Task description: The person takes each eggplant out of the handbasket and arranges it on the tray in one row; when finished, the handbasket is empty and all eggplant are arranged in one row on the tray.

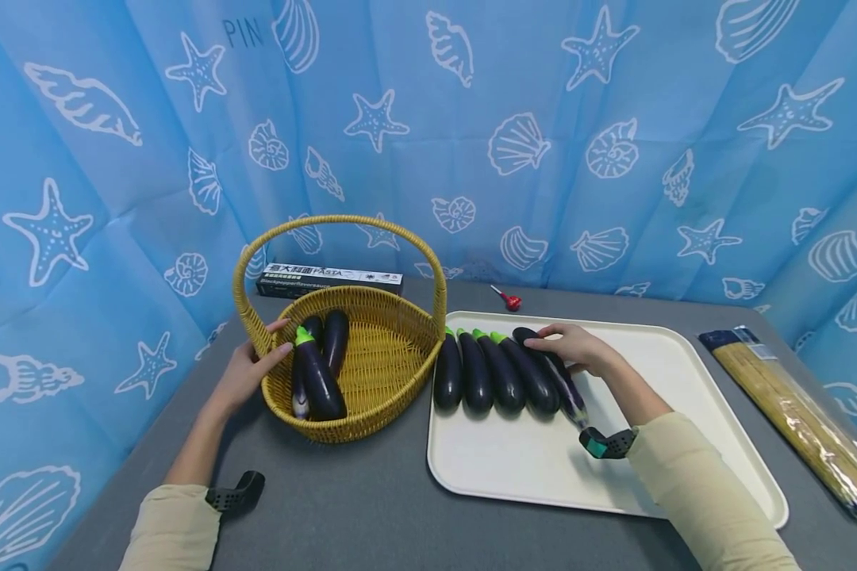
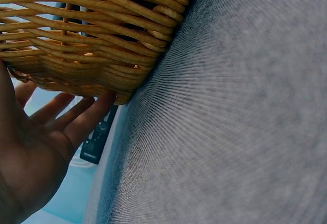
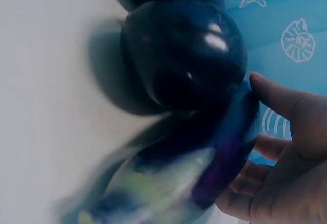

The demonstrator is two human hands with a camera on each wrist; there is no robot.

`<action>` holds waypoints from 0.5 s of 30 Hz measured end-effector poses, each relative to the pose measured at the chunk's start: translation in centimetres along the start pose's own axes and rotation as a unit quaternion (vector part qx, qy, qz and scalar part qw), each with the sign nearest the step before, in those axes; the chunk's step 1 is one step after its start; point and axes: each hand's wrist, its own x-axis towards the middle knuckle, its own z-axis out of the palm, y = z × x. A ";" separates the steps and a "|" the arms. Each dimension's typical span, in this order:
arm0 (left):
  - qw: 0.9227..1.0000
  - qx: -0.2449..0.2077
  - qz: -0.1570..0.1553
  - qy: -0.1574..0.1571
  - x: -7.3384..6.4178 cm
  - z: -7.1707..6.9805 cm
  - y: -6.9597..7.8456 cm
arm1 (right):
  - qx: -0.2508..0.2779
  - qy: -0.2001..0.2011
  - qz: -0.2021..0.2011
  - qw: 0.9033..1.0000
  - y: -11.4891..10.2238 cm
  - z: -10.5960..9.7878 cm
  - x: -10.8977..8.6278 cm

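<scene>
A yellow wicker basket (image 1: 386, 361) with a tall arched handle holds several eggplants, one of them (image 1: 319, 381) with a green cap. My left hand (image 1: 246, 377) grips the basket's left side near the handle's foot. In the left wrist view, its fingers (image 2: 84, 119) lie against the woven wall. On a cream tray (image 1: 657, 396), several dark eggplants (image 1: 477, 377) lie side by side, green caps toward the back. At the right end of this row, my right hand (image 1: 574, 349) pinches a slimmer eggplant (image 1: 564, 381) with pale, mottled patches, its thumb and fingers at the dark end.
Behind the basket lies a black pasta box (image 1: 328, 277). A red lollipop (image 1: 510, 301) is on the grey table (image 1: 350, 507) behind the tray. Right of the tray sits a long clear pack of yellowish strips (image 1: 793, 412). A blue seashell curtain (image 1: 428, 159) hangs behind.
</scene>
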 end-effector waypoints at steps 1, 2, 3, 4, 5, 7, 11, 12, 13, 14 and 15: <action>1.000 -0.001 0.001 0.000 0.0 0.0 0.0 | -0.001 -0.001 0.000 1.000 0.1 0.0 0.0; 1.000 -0.003 0.001 0.000 0.0 0.0 0.0 | -0.001 -0.003 0.000 1.000 0.2 -0.1 0.0; 1.000 -0.004 0.002 0.000 0.0 0.0 0.0 | 0.002 -0.004 0.000 1.000 0.3 -0.1 0.0; 1.000 -0.006 0.004 0.001 -0.1 0.0 0.0 | 0.002 -0.006 -0.001 1.000 0.3 -0.2 0.0; 1.000 -0.007 0.005 0.001 -0.1 0.0 0.0 | 0.002 -0.007 -0.002 1.000 0.4 -0.3 -0.1; 1.000 -0.008 0.006 0.002 -0.1 0.0 0.0 | 0.007 -0.007 -0.005 1.000 0.5 -0.4 -0.1; 1.000 -0.010 0.004 0.003 -0.1 0.0 0.0 | 0.015 -0.001 -0.008 1.000 0.7 -0.7 -0.3; 1.000 -0.011 0.003 0.003 -0.1 0.0 0.0 | 0.016 0.001 -0.009 1.000 0.8 -0.7 -0.3; 1.000 -0.011 0.002 0.002 -0.1 0.0 0.0 | 0.017 0.003 -0.008 1.000 0.9 -0.8 -0.3; 1.000 -0.012 0.001 0.002 -0.1 0.0 0.0 | 0.015 0.005 -0.007 1.000 0.9 -0.9 -0.3; 1.000 -0.012 0.000 0.002 -0.1 0.0 0.0 | 0.012 0.008 -0.007 1.000 1.0 -1.0 -0.4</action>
